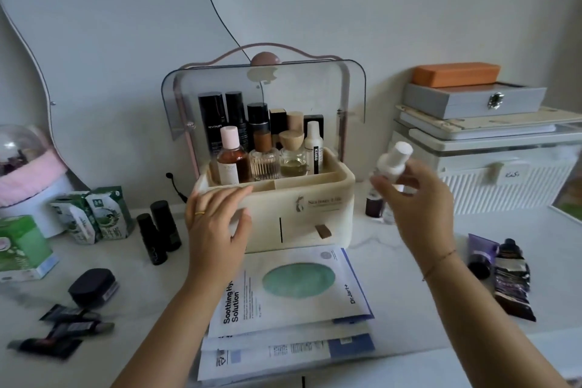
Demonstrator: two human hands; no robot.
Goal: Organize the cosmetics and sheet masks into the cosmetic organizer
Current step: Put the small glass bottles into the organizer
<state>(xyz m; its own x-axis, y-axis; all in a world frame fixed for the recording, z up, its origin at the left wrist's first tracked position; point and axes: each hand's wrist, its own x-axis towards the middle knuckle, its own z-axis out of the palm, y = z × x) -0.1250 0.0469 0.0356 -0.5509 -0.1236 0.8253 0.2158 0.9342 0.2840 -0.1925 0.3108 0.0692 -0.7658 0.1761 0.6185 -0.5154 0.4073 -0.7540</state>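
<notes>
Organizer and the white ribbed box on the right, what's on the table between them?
Head view: a small dark bottle stands between the organizer and the white ribbed box, partly hidden by the right hand holding a white bottle.

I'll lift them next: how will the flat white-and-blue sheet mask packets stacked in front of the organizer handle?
The thin, flat white-and-blue sheet mask packets will probably flop and feel light. Their smooth faces lie fanned unevenly, so they may slide apart unless gripped together.

This is looking like a home vanity corner. A wavy mirror (110, 41) is filling the upper left; cosmetics (160, 230) are crowding the worktop (390, 268).
</notes>
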